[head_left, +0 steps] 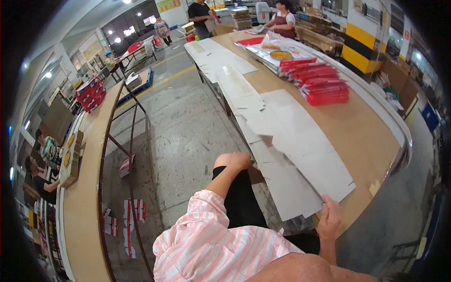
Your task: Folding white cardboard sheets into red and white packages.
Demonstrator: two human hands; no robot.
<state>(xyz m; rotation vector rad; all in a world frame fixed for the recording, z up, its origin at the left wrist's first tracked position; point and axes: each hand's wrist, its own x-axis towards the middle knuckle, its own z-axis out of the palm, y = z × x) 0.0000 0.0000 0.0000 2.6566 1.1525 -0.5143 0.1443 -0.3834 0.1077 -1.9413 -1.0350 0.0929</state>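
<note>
Flat white cardboard sheets (307, 136) lie overlapping along the left side of the brown table (371, 141), some with slits and notched edges. My right hand (330, 216) is at the near corner of the front sheets, its thumb and fingers closed on the edge of a white cardboard sheet (293, 188). Beside my knee, my left hand (239, 161) is curled close to the sheets' left edge. Its fingertips are partly hidden, so what they hold, if anything, does not show.
Red-and-white flat packages (324, 84) are stacked farther up the table. Another long table (87, 207) stands left, bearing a cardboard stack (72, 160) and a red bundle (90, 94). Printed cardboard pieces (128, 225) lie on the floor below it. Several people work farther off.
</note>
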